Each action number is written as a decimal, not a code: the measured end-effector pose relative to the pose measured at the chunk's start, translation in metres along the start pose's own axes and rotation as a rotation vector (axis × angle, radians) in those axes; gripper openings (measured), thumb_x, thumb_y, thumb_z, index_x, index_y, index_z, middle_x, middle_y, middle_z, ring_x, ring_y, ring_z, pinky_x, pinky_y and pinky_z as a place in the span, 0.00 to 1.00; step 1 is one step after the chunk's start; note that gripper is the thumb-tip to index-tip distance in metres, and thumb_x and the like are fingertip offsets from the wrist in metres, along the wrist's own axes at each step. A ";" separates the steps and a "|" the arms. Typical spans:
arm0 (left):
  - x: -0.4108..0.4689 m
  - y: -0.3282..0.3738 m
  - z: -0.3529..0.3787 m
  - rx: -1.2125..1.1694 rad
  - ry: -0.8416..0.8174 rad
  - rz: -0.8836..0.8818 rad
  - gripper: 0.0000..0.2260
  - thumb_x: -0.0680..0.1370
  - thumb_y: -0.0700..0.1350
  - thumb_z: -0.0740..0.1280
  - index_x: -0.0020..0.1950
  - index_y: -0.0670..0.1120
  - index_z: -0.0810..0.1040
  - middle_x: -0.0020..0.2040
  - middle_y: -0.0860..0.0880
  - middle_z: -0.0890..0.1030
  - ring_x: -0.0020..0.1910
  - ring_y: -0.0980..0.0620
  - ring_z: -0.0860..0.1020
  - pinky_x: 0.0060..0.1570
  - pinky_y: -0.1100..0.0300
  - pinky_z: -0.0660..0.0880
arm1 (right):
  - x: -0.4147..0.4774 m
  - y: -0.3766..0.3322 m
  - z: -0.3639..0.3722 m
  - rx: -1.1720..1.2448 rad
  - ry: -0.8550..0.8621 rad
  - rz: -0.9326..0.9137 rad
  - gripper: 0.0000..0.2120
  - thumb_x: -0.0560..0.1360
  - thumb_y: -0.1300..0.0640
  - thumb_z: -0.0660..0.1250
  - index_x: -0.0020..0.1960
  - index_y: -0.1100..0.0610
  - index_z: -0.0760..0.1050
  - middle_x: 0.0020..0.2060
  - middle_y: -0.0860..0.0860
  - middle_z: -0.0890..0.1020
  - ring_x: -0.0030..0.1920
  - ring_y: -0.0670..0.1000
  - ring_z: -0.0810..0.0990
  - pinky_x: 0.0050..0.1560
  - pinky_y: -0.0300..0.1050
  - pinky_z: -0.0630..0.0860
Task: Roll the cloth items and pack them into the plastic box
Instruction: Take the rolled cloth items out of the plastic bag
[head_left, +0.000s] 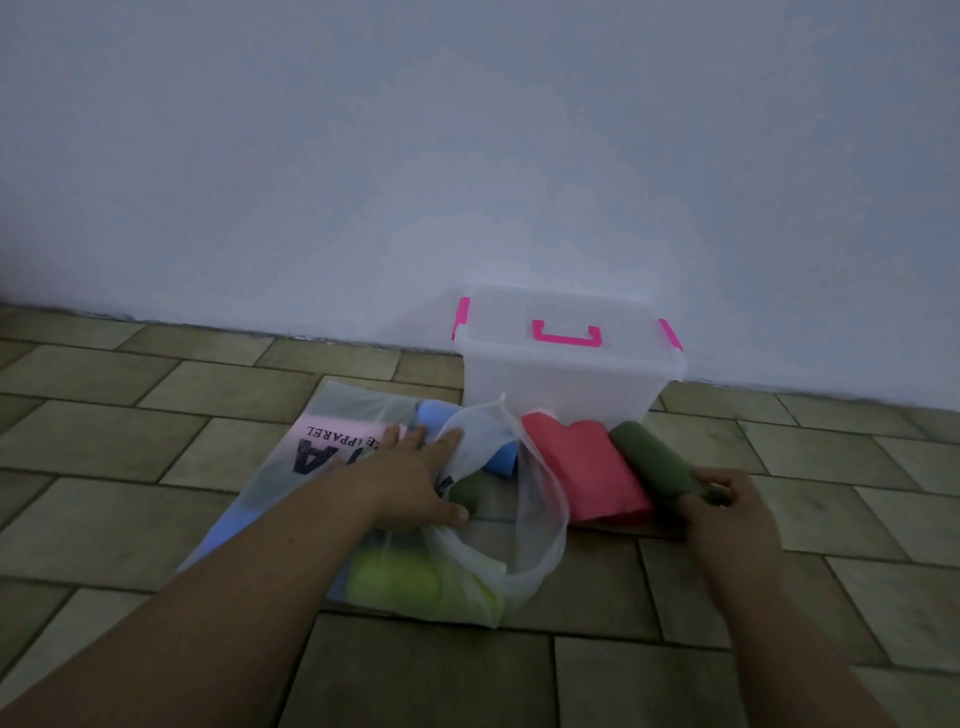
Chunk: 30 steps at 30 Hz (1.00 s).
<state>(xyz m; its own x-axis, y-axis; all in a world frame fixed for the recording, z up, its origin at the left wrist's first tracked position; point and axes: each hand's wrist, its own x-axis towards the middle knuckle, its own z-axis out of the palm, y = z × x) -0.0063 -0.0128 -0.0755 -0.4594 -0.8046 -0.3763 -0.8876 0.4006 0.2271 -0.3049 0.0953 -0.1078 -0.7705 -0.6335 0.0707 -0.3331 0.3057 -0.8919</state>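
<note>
The plastic box (561, 384), translucent with a pink handle (566, 338) on its lid and pink latches at both ends, stands at the far edge of the tiled floor (156, 415), against the wall (467, 156). Its lid is on. Just in front of the box, touching its near wall, lies a red cloth (587, 467), folded flat and running toward the person. A dark green roll (654, 462) lies on the floor along the right side of the red cloth and touches it. The right hand (727, 514) grasps the near end of this roll, fingers curled round it. Left of the red cloth lies a translucent plastic bag (249, 519) with black lettering, its open mouth turned toward the red cloth. The left hand (415, 478) rests flat on top of the bag, fingers straight and spread, gripping nothing. Inside the bag, a blue cloth (498, 457) lies toward the far side, near the box. A second dark green roll (470, 491) lies just beside the left thumb. A lime-green cloth (395, 577) lies at the near end of the bag. Whether the blue and lime-green cloths are rolled or only folded cannot be told through the plastic. No cloth can be made out inside the box.
</note>
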 end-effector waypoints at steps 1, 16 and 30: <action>-0.001 0.000 0.000 -0.002 0.003 -0.004 0.45 0.71 0.65 0.65 0.74 0.61 0.34 0.77 0.49 0.37 0.75 0.43 0.37 0.69 0.31 0.50 | -0.005 0.001 0.007 -0.082 -0.054 -0.060 0.14 0.69 0.62 0.70 0.49 0.47 0.74 0.44 0.52 0.80 0.36 0.47 0.76 0.32 0.42 0.70; -0.016 0.008 -0.010 -0.057 0.001 -0.056 0.46 0.72 0.59 0.68 0.75 0.59 0.37 0.78 0.48 0.44 0.75 0.36 0.43 0.67 0.40 0.61 | -0.070 -0.083 0.088 -0.439 -0.831 -0.576 0.13 0.68 0.48 0.70 0.48 0.48 0.70 0.39 0.43 0.75 0.38 0.45 0.75 0.33 0.37 0.68; -0.015 0.006 -0.002 -0.082 0.036 -0.057 0.45 0.72 0.61 0.67 0.75 0.60 0.36 0.78 0.49 0.42 0.76 0.39 0.42 0.69 0.37 0.55 | -0.033 -0.055 0.003 -0.087 -0.582 -0.375 0.14 0.66 0.58 0.74 0.43 0.41 0.73 0.43 0.47 0.79 0.41 0.48 0.80 0.34 0.39 0.75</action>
<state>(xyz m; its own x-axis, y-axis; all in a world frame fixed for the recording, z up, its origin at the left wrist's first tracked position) -0.0051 0.0005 -0.0665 -0.4053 -0.8408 -0.3588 -0.9061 0.3173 0.2799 -0.2596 0.0975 -0.0628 -0.1871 -0.9778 0.0943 -0.5810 0.0328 -0.8132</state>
